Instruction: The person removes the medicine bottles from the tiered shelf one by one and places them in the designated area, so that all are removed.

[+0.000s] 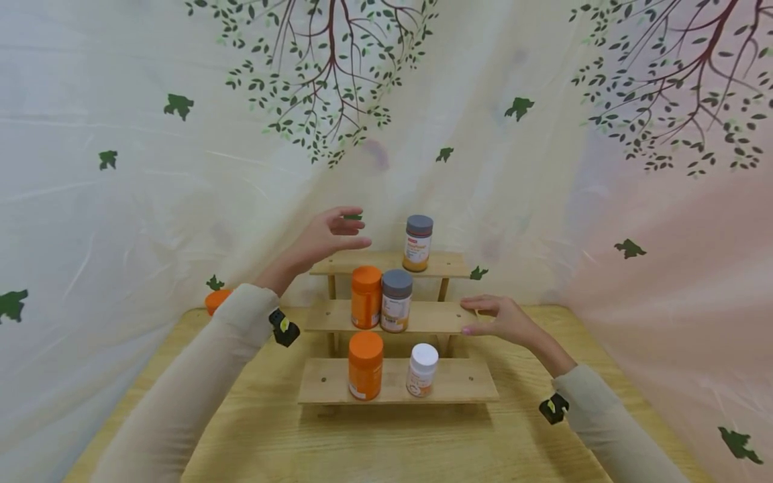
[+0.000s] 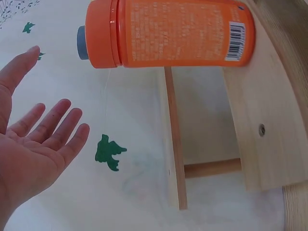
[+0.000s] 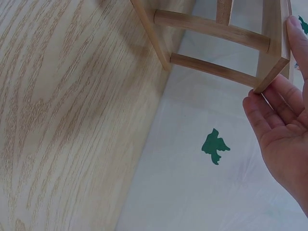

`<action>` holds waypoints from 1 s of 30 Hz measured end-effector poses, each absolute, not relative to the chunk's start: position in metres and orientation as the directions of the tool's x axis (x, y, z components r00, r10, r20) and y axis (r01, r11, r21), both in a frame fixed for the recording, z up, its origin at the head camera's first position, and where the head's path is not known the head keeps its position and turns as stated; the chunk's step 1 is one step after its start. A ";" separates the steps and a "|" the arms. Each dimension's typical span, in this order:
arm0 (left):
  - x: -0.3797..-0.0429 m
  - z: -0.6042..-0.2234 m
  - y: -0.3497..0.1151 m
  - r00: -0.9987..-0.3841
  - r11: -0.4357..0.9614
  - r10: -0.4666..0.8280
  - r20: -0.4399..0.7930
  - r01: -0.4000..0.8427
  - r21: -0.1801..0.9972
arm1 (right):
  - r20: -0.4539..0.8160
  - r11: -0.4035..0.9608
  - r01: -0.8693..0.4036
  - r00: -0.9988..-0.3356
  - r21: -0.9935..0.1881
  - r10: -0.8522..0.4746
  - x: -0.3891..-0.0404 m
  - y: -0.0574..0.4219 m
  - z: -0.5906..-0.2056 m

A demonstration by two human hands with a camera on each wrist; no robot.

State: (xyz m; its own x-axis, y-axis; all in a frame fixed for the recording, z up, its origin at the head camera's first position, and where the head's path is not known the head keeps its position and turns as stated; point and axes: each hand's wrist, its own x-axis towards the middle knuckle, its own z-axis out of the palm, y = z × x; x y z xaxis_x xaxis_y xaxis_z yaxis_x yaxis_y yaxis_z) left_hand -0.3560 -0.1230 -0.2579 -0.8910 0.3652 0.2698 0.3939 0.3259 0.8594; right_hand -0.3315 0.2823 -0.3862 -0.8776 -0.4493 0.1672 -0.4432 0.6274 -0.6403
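A three-tier wooden display stand (image 1: 435, 315) holds several jars. An orange jar (image 1: 366, 369) and a small white bottle (image 1: 421, 376) stand on the bottom tier. Side by side on the middle tier are another orange jar (image 1: 366, 298) and a grey-lidded jar (image 1: 396, 305); a second grey-lidded jar (image 1: 418, 245) is on top. My left hand (image 1: 329, 236) hovers above the top tier's left end, fingers apart and holding nothing. With thumb and fingers, my right hand (image 3: 288, 120) grips the right end of the middle tier.
An orange object (image 1: 217, 302) shows partly behind my left forearm, near the table's back left. The wooden table (image 1: 410, 446) carries the stand. Behind and around hangs a pale sheet (image 1: 278, 181) printed with branches and green leaves.
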 end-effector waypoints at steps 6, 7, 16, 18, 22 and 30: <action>-0.364 -0.253 -0.106 -0.890 0.330 0.394 0.229 0.369 0.869 | 0.167 0.624 -0.442 -0.878 -0.644 -0.449 -0.331 0.282 -0.386; -0.365 -0.252 -0.103 -0.892 0.337 0.394 0.221 0.364 0.868 | 0.171 0.623 -0.446 -0.876 -0.643 -0.451 -0.331 0.282 -0.386; -0.374 -0.246 -0.079 -0.886 0.352 0.421 0.193 0.356 0.866 | 0.182 0.612 -0.447 -0.876 -0.653 -0.446 -0.333 0.284 -0.389; -0.374 -0.246 -0.074 -0.887 0.358 0.423 0.185 0.351 0.865 | 0.185 0.612 -0.447 -0.877 -0.653 -0.444 -0.332 0.284 -0.389; -0.378 -0.248 -0.064 -0.887 0.358 0.427 0.174 0.343 0.868 | 0.185 0.610 -0.453 -0.873 -0.651 -0.451 -0.331 0.284 -0.389; -0.386 -0.250 -0.048 -0.900 0.402 0.409 0.153 0.329 0.854 | 0.193 0.603 -0.464 -0.867 -0.648 -0.459 -0.330 0.284 -0.388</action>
State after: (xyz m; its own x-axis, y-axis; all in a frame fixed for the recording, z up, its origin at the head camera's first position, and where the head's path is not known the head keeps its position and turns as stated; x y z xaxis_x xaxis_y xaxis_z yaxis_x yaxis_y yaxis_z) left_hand -0.3858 -0.0481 -0.2504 -0.8995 0.4092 0.1532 0.3286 0.4024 0.8544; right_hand -0.3303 0.2841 -0.3881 -0.8669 -0.4594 0.1934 -0.4644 0.6033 -0.6483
